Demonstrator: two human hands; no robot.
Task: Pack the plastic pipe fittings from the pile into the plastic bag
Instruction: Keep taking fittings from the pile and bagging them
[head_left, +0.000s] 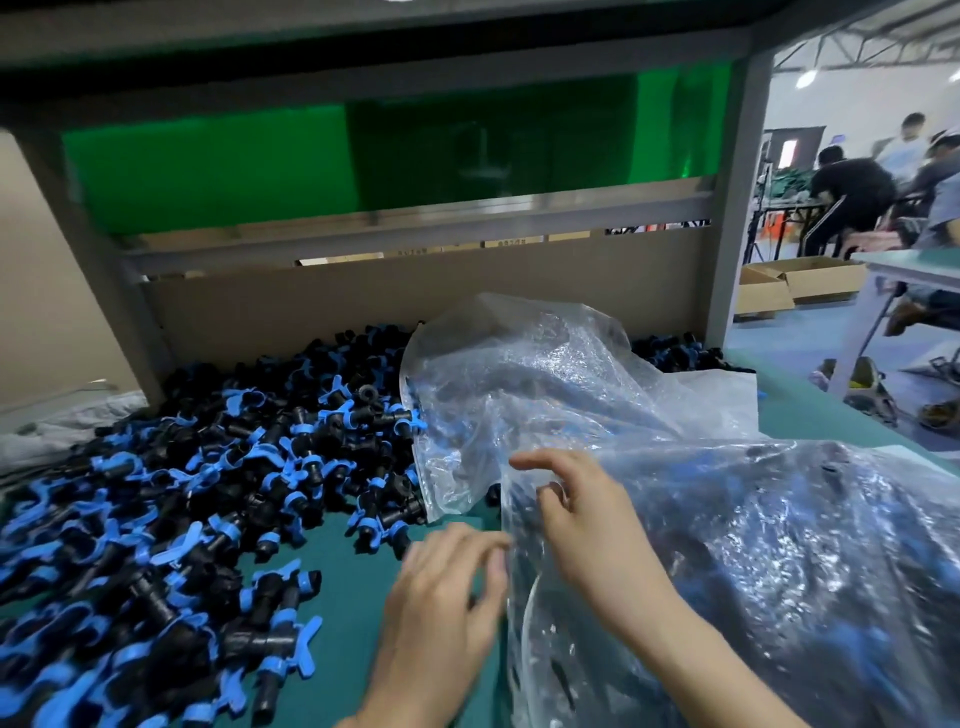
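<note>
Fittings (208, 467), black with blue handles, lie heaped on the green table (353, 597), left of the clear plastic bag (571, 389), which holds more. The right hand (587, 519) pinches the bag's film. The left hand (447, 592) touches its edge; blur hides whether it grips.

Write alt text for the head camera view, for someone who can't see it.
A right hand pinches the film of a crumpled clear plastic bag on a green table, the left hand blurred at the bag's edge. A pile of black-and-blue pipe fittings lies left of it; more show through the bag.
</note>
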